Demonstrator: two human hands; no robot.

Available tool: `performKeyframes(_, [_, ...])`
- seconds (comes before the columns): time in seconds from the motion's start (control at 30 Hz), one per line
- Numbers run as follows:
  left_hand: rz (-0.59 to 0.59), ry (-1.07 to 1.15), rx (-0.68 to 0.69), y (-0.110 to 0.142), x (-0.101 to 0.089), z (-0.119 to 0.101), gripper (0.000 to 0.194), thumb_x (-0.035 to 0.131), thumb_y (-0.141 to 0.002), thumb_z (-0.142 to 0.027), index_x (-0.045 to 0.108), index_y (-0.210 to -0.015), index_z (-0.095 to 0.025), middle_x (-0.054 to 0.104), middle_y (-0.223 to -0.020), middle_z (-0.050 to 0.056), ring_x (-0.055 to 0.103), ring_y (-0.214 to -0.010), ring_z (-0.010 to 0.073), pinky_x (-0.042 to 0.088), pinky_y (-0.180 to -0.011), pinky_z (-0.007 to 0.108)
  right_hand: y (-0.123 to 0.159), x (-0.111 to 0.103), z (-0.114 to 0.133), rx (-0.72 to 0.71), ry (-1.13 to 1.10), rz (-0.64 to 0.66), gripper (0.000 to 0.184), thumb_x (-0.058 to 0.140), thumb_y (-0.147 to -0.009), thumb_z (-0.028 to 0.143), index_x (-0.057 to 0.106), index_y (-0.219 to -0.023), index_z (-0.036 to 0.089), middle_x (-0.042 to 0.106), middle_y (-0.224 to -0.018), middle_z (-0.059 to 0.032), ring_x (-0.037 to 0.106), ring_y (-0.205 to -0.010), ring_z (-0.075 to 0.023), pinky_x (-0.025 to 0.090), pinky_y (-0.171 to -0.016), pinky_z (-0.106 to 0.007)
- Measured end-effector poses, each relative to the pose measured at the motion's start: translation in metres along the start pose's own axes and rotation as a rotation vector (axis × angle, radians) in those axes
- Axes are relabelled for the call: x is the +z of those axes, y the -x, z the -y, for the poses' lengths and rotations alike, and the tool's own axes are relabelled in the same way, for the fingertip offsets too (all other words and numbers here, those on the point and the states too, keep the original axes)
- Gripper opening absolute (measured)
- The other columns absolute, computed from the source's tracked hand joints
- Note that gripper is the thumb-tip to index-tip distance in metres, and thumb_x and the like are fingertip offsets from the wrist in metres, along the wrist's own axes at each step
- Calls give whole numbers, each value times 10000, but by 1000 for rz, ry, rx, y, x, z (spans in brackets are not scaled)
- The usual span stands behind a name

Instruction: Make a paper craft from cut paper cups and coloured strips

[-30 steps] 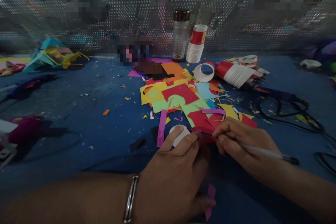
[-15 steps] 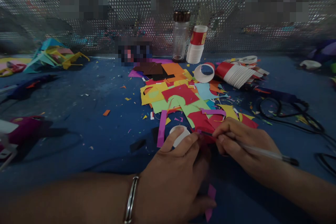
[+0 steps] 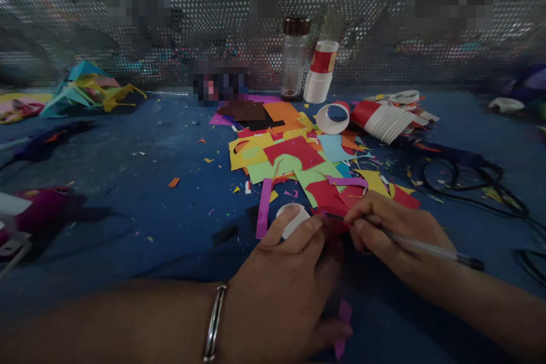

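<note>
My left hand (image 3: 279,284), a metal bangle on its wrist, curls over a white round piece (image 3: 295,219). That piece looks like the end of a paper cup, though most of it is hidden under the fingers. Beside the left thumb lies a purple paper strip (image 3: 342,324). A clear-barrelled pen with a black end (image 3: 426,247) is gripped in my right hand (image 3: 392,233). Its dark tip points left, close to the left fingertips, above red paper (image 3: 322,196). Another purple strip (image 3: 263,207) lies just beyond the left index finger.
Coloured paper scraps (image 3: 294,156) spread over the blue table (image 3: 170,222). Behind them stand a glass bottle (image 3: 294,65) and a stack of paper cups (image 3: 319,77); more cups (image 3: 381,119) lie on their side. A corded tool (image 3: 447,153) is at right, a magenta tool (image 3: 46,210) at left.
</note>
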State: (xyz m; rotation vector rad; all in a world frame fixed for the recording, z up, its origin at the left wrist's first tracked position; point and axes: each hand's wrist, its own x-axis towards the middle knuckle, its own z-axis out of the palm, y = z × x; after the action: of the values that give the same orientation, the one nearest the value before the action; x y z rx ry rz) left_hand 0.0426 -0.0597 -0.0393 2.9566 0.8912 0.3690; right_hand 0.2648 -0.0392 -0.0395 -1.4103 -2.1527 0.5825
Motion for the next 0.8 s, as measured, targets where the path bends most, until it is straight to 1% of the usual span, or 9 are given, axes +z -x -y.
performKeyframes(0.1, [11,-1,-2,0,0,0,763,619,-888,-682,581,-1376,-97,642,-1384,151,498,-1356,305,310,-1226,501,1,0,2,-5,-16,-3,169,432,-951,264,565,-848,251,639,-572,71,585,-468,-112,400,-487,-252])
performKeyframes(0.23, [-2,6,5,1,1,-1,751,623,-886,-680,592,-1363,-101,654,-1361,139,494,-1357,300,284,-1242,506,3,0,10,73,8,-31,203,411,-965,287,556,-829,249,625,-580,59,568,-491,-121,393,-525,-278])
performKeyframes(0.3, [-12,-5,7,0,0,-1,759,624,-886,-678,585,-1370,-94,649,-1365,144,491,-1359,303,295,-1235,506,4,1,13,88,11,-34,214,403,-966,293,556,-823,248,616,-582,55,561,-498,-122,390,-537,-284])
performKeyframes(0.43, [-10,-3,8,0,0,0,750,631,-884,-675,592,-1359,-96,656,-1356,141,502,-1348,302,320,-1219,503,3,1,9,51,6,-44,209,402,-962,281,554,-822,252,609,-572,61,552,-482,-114,372,-511,-272])
performKeyframes(0.53, [-21,-9,9,-1,1,1,748,630,-884,-675,590,-1361,-99,655,-1359,138,503,-1343,298,317,-1221,502,2,1,4,-5,-8,-26,183,422,-953,260,553,-826,255,611,-560,74,552,-463,-105,365,-482,-255])
performKeyframes(0.6, [-27,-12,8,-1,2,1,751,634,-882,-675,588,-1364,-101,654,-1362,136,501,-1344,294,317,-1223,496,2,1,4,-17,-8,-21,172,426,-946,244,554,-831,255,615,-561,76,554,-463,-104,366,-481,-251])
performKeyframes(0.8, [-25,-20,10,1,2,0,763,621,-885,-684,587,-1371,-97,648,-1369,138,498,-1344,295,291,-1240,496,3,3,13,74,14,-54,207,388,-959,260,542,-822,248,601,-566,60,558,-495,-115,372,-527,-271])
